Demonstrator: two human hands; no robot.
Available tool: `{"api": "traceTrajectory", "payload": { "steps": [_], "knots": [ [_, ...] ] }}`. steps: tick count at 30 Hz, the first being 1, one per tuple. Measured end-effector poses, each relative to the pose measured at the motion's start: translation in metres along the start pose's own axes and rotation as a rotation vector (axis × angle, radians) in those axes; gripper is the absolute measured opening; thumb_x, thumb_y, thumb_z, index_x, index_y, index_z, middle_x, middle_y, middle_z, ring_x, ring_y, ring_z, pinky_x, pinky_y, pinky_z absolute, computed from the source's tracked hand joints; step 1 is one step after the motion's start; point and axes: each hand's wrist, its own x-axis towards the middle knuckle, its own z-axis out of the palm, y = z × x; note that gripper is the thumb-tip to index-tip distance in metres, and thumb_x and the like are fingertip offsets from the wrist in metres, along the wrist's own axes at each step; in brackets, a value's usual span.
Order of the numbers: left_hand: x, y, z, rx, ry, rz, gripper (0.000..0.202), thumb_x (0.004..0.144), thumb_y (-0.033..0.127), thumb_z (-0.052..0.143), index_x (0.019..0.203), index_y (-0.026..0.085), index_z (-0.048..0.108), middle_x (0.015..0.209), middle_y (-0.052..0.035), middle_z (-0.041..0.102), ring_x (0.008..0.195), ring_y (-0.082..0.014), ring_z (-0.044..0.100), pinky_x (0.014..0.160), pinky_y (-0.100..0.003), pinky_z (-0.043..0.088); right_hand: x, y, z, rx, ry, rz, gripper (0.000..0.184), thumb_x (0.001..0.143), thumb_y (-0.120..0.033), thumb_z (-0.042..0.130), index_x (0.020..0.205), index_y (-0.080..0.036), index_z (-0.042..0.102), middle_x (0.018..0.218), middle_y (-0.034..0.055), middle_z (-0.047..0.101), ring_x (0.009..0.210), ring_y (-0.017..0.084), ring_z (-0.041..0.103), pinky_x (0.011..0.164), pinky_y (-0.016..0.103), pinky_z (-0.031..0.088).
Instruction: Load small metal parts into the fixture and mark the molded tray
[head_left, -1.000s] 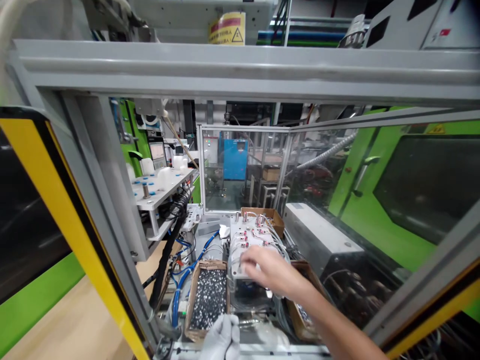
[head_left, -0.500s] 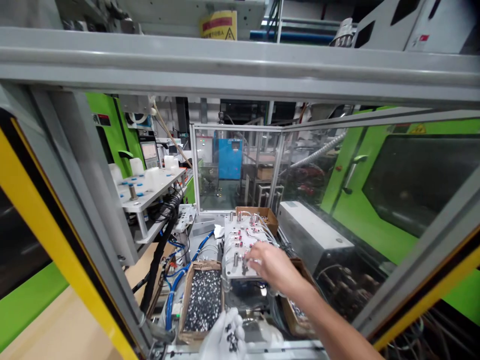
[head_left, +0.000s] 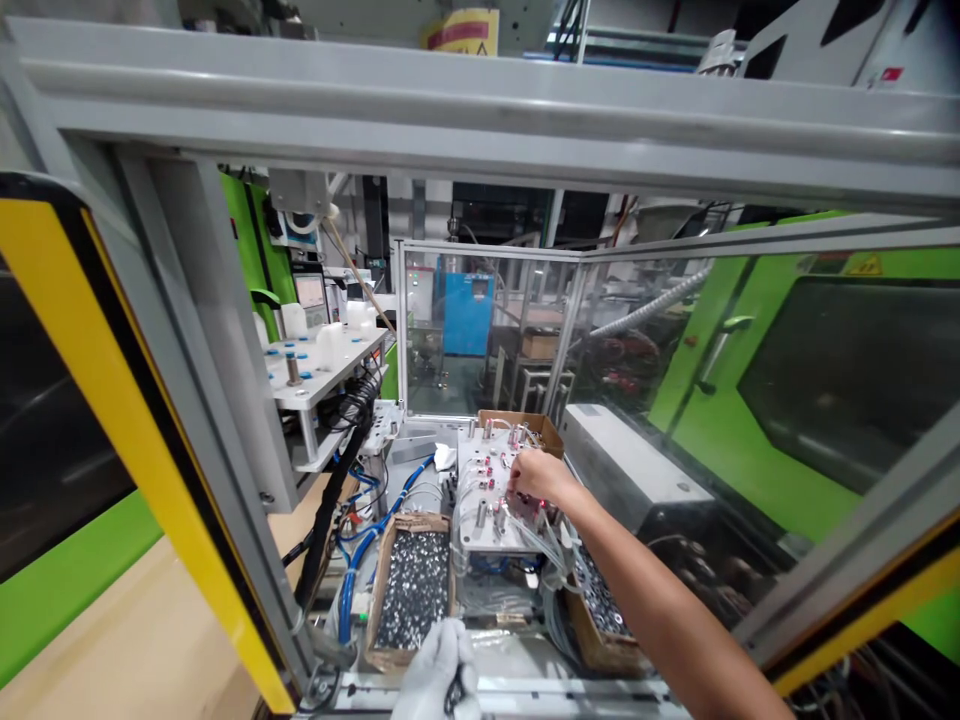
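My bare right hand [head_left: 538, 476] reaches far into the machine bay and its fingertips pinch at a small pin on the right part of the white fixture plate [head_left: 484, 532]. The plate carries several metal pins with red fittings and clear hoses. My left hand [head_left: 439, 676], in a white glove, is curled near the bottom edge by the grey frame rail [head_left: 525, 692], with a few small dark parts cupped in it. A cardboard tray of small metal parts [head_left: 412, 596] lies just beyond the gloved hand.
A second cardboard tray of parts [head_left: 596, 610] sits under my right forearm, a third box [head_left: 536, 424] behind the fixture. Blue hoses [head_left: 375, 550] and black cables run at the left. Grey frame beam [head_left: 480, 110] overhead, yellow door edge [head_left: 127, 420] left, clear guard panels and green machine right.
My right hand has moved from the near end of the fixture plate toward its far right side. The gloved left hand has closed more around the small parts.
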Motion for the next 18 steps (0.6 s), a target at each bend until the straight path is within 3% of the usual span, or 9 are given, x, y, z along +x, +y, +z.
{"api": "traceTrajectory", "payload": {
  "steps": [6, 9, 11, 14, 18],
  "knots": [
    [-0.004, -0.003, 0.000, -0.018, 0.023, -0.025, 0.057, 0.055, 0.056, 0.088, 0.094, 0.019, 0.072, 0.057, -0.0007, 0.062, 0.041, -0.0067, 0.046, 0.042, -0.019, 0.034, 0.001, -0.008, -0.008, -0.039, 0.005, 0.035, 0.018, 0.075, -0.032, 0.073, 0.089, -0.021, 0.079, 0.100, 0.0137, 0.077, 0.098, 0.030, 0.072, 0.073, 0.032, 0.051],
    [-0.006, -0.001, 0.000, 0.001, -0.012, -0.032, 0.050, 0.056, 0.062, 0.084, 0.075, 0.017, 0.072, 0.048, -0.0003, 0.055, 0.035, -0.0051, 0.037, 0.038, -0.019, 0.027, -0.014, -0.013, -0.021, -0.029, 0.047, 0.055, 0.022, 0.082, -0.038, 0.068, 0.089, -0.018, 0.077, 0.102, 0.0167, 0.075, 0.097, 0.031, 0.072, 0.074, 0.033, 0.050],
    [-0.006, 0.001, 0.000, 0.005, -0.024, -0.021, 0.053, 0.053, 0.064, 0.083, 0.061, 0.015, 0.067, 0.046, 0.0002, 0.051, 0.036, -0.0044, 0.037, 0.039, -0.018, 0.026, -0.037, -0.020, -0.030, -0.013, 0.116, 0.044, 0.031, 0.094, -0.040, 0.053, 0.093, -0.018, 0.075, 0.105, 0.0163, 0.074, 0.099, 0.029, 0.070, 0.077, 0.033, 0.048],
    [-0.003, 0.003, 0.001, -0.022, -0.028, -0.012, 0.054, 0.047, 0.064, 0.085, 0.061, 0.015, 0.068, 0.049, 0.0004, 0.053, 0.044, -0.0047, 0.042, 0.044, -0.017, 0.033, -0.090, -0.035, -0.032, 0.175, 0.176, -0.176, 0.032, 0.100, -0.035, 0.043, 0.101, -0.021, 0.072, 0.106, 0.0092, 0.073, 0.099, 0.021, 0.067, 0.084, 0.029, 0.045],
    [-0.003, 0.000, 0.008, -0.057, -0.049, -0.027, 0.052, 0.048, 0.063, 0.086, 0.059, 0.016, 0.065, 0.053, -0.0005, 0.055, 0.052, -0.0082, 0.046, 0.051, -0.021, 0.041, -0.154, -0.057, -0.003, 0.454, -0.067, -0.434, 0.024, 0.088, -0.029, 0.061, 0.110, -0.027, 0.070, 0.106, 0.0023, 0.069, 0.101, 0.020, 0.062, 0.086, 0.028, 0.042]
  ]
}}
